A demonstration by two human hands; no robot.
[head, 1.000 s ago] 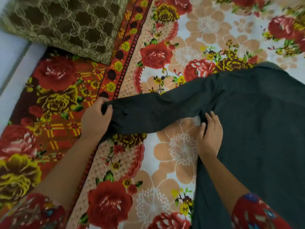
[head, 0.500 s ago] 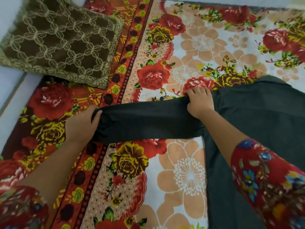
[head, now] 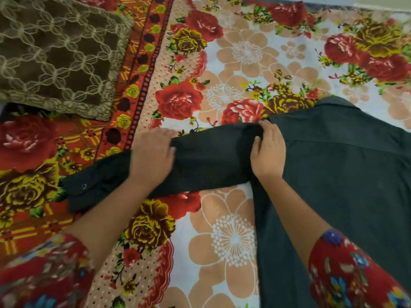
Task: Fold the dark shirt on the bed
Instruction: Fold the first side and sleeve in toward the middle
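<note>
Dark shirt (head: 344, 174) (sleeve (head: 211, 161) outstretched) gripped by left hand (head: 151, 156), right hand (head: 269, 152).

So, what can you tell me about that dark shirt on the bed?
The dark shirt looks like plain charcoal woven cloth. Its body lies flat on the floral bedsheet, with the collar at the far end. One sleeve stretches out sideways and ends in a cuff with a small shiny button. The left hand grips the sleeve midway; the right hand pinches it near the shoulder.
</note>
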